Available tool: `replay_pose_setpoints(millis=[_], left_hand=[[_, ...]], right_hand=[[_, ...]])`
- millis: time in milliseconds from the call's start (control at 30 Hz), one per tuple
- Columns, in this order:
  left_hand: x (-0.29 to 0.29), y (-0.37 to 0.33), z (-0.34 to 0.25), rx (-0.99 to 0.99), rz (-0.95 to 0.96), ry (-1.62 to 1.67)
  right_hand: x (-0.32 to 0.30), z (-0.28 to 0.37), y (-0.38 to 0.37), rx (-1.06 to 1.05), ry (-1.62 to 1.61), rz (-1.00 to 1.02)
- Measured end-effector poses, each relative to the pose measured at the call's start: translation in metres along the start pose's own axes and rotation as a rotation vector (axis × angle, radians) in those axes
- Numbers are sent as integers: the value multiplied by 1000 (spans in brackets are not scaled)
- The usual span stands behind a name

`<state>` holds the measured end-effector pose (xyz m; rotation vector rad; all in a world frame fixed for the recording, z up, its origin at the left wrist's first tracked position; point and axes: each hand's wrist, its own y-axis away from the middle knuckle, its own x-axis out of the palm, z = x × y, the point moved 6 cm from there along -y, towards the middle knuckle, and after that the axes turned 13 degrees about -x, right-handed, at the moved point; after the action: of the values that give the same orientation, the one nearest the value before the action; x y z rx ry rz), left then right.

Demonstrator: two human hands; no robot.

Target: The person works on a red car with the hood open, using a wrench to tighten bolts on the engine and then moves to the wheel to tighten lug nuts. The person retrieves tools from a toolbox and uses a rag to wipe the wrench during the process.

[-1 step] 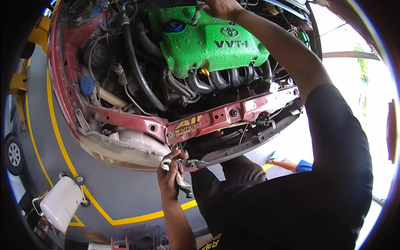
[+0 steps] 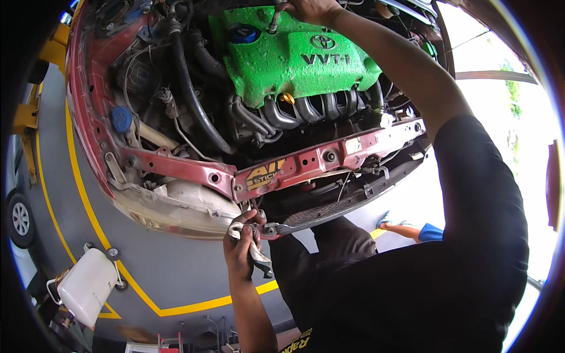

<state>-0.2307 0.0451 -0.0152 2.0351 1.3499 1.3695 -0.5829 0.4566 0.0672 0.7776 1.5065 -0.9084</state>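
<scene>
At the top edge, my right hand [image 2: 312, 10] is closed on a ratchet wrench [image 2: 274, 21]; its metal shaft stands on the green engine cover [image 2: 294, 65], and the rest of the tool is hidden by the hand or out of frame. Beside that shaft sits a blue oil filler cap [image 2: 243, 33]. Lower down, my left hand [image 2: 240, 241] grips a crumpled whitish rag [image 2: 258, 257] whose end hangs below the fingers. This hand is at the car's front edge, by the headlight [image 2: 176, 217].
The red front crossmember [image 2: 306, 162] runs between me and the engine. A blue-capped filler neck [image 2: 122, 119] stands at the left. On the grey floor are a white tank on wheels [image 2: 88, 288] and yellow lines. Another person's leg [image 2: 403, 231] shows at the right.
The car shifts very slightly upward in the picture. Both hands keep their holds on the ratchet wrench and the rag.
</scene>
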Motion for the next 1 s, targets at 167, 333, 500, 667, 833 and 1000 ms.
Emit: replay_pose_setpoints(millis=[167,333,500,667,833,1000], left_hand=[[12,7,7,-26,7,24],[7,14,14,-40,-26,23],[5,6,29,-74,-35,-13],[17,-3,38,-83,-14,27],[34,-9,40,-61,56,35],[43,-17,45,-91,48,17]], right_hand=[[-15,6,0,127,-10,111],[-34,16,4,72,-172,98],[-33,9,11,139,-262,50],[-32,6,14,110,-383,-72],[-31,2,11,75,-424,-120],[-24,0,-2,-31,-437,-178]])
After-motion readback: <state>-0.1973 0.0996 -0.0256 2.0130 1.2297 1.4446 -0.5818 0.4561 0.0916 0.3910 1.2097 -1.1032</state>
